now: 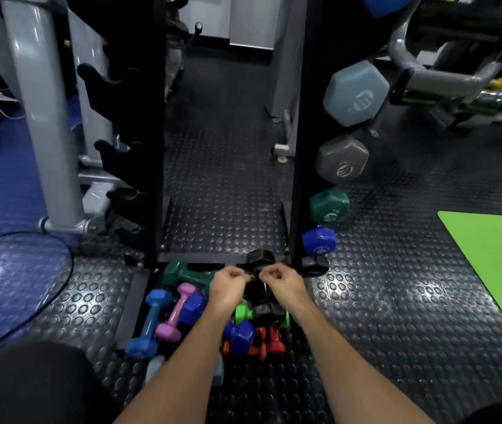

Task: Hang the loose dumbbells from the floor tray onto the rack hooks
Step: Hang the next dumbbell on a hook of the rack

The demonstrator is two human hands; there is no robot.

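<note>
Reaching down into the floor tray (127,313), the person has both hands curled around a black dumbbell (260,258) at the far end of the pile, right against the foot of the rack (300,148). The left hand (228,287) and right hand (283,286) each look clenched onto it, though exactly where the fingers wrap is hard to tell since the black blends together down there.

Probably a two-hand job because it's a heavier one, so the smart move is lifting it level, keeping it close, and lowering the handle squarely into an empty hook (115,157) on the left upright rather than dropping it in.

Texture-wise: the small dumbbells have that glossy vinyl dip with hex heads, so they won't roll. Still in the tray are a blue dumbbell (149,322), a pink dumbbell (176,313), a dark green dumbbell (182,272), and a bright green one, purple and red-orange ones under the arms. On the right side, a pale blue dumbbell (355,93), a grey dumbbell (341,159), a green dumbbell (329,206) and a purple dumbbell (318,240) already hang. The floor (396,301) is studded rubber, decent grip underfoot.
</note>
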